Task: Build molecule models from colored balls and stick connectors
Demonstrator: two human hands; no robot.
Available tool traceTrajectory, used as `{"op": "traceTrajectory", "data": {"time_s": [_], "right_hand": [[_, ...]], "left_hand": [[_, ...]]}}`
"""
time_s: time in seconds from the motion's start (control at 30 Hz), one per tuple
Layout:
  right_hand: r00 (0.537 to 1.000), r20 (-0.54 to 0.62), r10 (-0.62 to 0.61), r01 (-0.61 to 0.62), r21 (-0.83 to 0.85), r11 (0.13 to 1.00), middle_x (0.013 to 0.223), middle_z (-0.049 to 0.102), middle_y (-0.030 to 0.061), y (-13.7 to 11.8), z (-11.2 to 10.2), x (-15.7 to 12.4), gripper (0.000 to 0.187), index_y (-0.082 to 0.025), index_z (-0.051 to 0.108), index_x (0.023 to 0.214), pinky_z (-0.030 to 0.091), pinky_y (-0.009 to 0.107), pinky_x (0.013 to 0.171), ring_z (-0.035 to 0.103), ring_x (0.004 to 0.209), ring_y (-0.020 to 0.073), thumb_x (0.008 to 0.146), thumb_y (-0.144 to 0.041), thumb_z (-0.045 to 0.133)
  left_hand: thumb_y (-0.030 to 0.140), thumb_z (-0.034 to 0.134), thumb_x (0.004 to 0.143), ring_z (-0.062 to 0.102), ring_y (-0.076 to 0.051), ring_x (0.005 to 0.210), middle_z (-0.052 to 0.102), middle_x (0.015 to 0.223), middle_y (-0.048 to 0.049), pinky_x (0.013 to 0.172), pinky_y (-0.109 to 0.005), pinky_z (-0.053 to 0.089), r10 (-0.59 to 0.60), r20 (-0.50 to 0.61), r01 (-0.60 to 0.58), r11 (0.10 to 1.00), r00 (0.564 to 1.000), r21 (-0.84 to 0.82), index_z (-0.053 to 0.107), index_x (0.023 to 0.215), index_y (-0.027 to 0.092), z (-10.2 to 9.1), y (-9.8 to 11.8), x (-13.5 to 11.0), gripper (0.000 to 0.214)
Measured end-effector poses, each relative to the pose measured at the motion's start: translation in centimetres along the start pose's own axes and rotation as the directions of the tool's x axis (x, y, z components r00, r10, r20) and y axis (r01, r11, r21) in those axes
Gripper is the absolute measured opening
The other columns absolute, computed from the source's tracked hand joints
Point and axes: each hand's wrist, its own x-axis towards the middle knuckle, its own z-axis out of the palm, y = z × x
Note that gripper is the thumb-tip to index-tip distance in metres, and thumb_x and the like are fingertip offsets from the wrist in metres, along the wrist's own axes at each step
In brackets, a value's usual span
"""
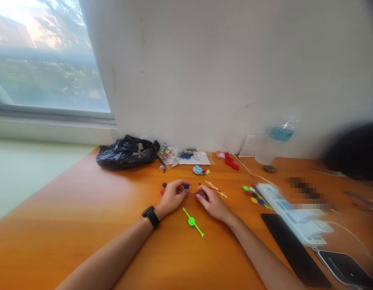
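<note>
Both hands meet over the wooden table, pinching a thin dark-blue strip (191, 193) stretched between them. My left hand (173, 196), with a black watch on its wrist, grips one end; a blue disc (186, 186) shows just beyond its fingertips. My right hand (211, 201) is closed on the other end, and its fingers partly cover the strip. Nearer to me lies a bright green arrow (191, 221) with a round hub. Yellow, white and red arrows (216, 188) lie just behind my right hand. Red and dark discs (162, 189) are partly hidden behind my left.
A black plastic bag (127, 153) and clear packets (168, 155) line the wall. On the right are a white power strip (290, 213), more coloured discs and arrows (255, 196), a black slab (295, 249) and a phone-like device (345, 268). Another person's head (355, 151) is at right.
</note>
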Motion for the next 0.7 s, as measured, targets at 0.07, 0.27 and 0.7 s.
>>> {"op": "traceTrajectory", "data": {"time_s": [0.07,0.27,0.7], "right_hand": [[1.000,-0.009,-0.022,0.022,0.006,1.000,0.083,0.064,0.0000,0.0,0.2,0.0,0.012,-0.022,0.059,0.094,0.044,0.029,0.070,0.059,0.076,0.0176,0.101,-0.031,0.054],[0.988,-0.005,-0.155,0.155,-0.045,0.987,0.103,0.073,0.0060,-0.6,1.1,-0.1,0.018,-0.023,0.069,0.104,0.050,0.035,0.087,0.066,0.093,0.0221,0.103,-0.029,0.052],[0.983,-0.024,-0.183,0.183,-0.009,0.983,0.095,0.064,0.0031,-1.3,1.0,-0.6,0.005,-0.024,0.053,0.103,0.049,0.033,0.083,0.060,0.085,0.0203,0.102,-0.023,0.048]], "left_hand": [[0.014,0.062,0.090,0.071,-0.016,0.083,0.079,0.100,-0.0061,0.077,-0.027,0.057,-0.015,0.012,0.015,1.000,1.000,-0.008,0.076,0.108,0.016,0.0,-0.1,0.1,0.023],[0.020,0.069,0.089,0.072,-0.020,0.091,0.079,0.104,-0.0070,0.082,-0.029,0.058,-0.017,0.091,0.014,0.999,0.996,0.036,0.077,0.110,0.017,-0.3,0.4,0.0,0.023],[0.027,0.064,0.094,0.070,-0.021,0.091,0.078,0.101,-0.0063,0.085,-0.030,0.053,0.068,0.261,-0.073,0.997,0.963,0.009,0.082,0.108,0.021,-1.3,2.0,0.0,0.023]]}}
